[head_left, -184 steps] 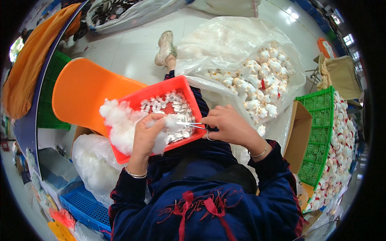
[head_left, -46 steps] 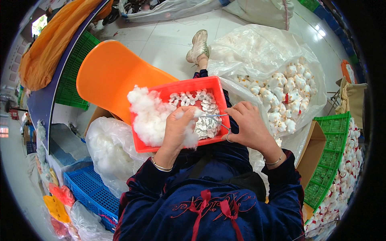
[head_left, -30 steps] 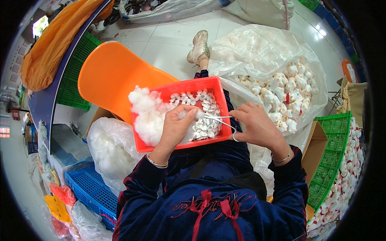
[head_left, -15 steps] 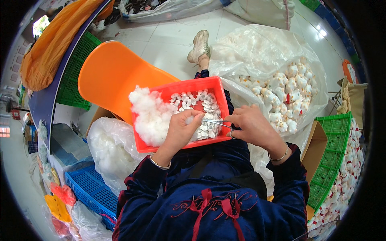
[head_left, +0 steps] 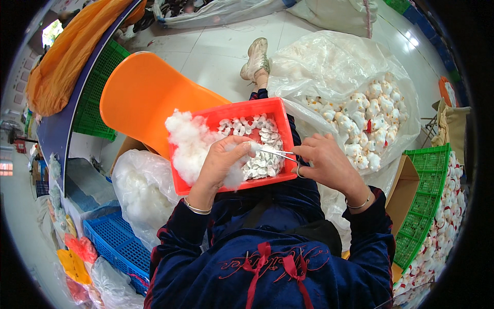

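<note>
Over a red tray [head_left: 286,119] on my lap, both hands work close together. My left hand [head_left: 220,160] is closed in a pinch on a small white piece [head_left: 253,148] at its fingertips. A wisp of white stuffing [head_left: 234,176] hangs below that palm. My right hand [head_left: 325,160] grips slim metal forceps [head_left: 280,153] by their finger rings, with the tips pointing left and reaching the white piece. Fluffy stuffing [head_left: 188,139] fills the tray's left side. Several small white pieces [head_left: 263,166] lie on its right side.
An orange chair [head_left: 149,95] stands behind the tray. At right, a clear plastic bag [head_left: 329,56] holds several white stuffed figures [head_left: 378,121], with a green crate [head_left: 424,193] nearer me. A bag of stuffing [head_left: 141,193] and a blue basket [head_left: 116,239] are at left.
My left hand has tilted and shifted slightly left, showing the white piece at its fingertips and the wisp below its palm. The forceps still point to it.
</note>
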A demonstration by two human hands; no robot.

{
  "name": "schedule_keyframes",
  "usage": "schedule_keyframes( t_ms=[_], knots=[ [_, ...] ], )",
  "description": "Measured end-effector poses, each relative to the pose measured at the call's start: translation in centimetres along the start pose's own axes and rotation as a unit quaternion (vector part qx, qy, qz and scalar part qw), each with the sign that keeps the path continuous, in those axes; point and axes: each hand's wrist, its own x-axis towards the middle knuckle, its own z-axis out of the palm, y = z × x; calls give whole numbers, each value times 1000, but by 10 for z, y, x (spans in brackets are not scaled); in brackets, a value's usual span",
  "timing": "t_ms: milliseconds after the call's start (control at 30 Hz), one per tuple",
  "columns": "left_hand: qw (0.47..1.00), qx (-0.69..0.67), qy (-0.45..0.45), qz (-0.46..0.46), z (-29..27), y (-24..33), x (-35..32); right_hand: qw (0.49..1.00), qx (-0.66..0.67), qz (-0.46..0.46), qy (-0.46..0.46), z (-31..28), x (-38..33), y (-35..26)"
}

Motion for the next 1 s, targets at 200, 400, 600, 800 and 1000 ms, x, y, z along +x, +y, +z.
schedule_keyframes(
  t_ms=[200,400,600,800,1000],
  knots=[
    [994,109,-4,7,-1,7,1,999,-22,13,-21,-4,-3,-3],
    [996,77,-31,-39,1,23,-4,999,-26,21,-24,-5,-4,-2],
    [991,125,-52,-2,-3,22,-5,999,-34,20,-27,-7,-5,-5],
    [989,139,-43,11,2,14,-3,997,-66,5,-27,-7,-4,-8],
    [989,138,-41,11,1,11,-3,995,-98,0,-6,-1,-3,-10]
  ],
)
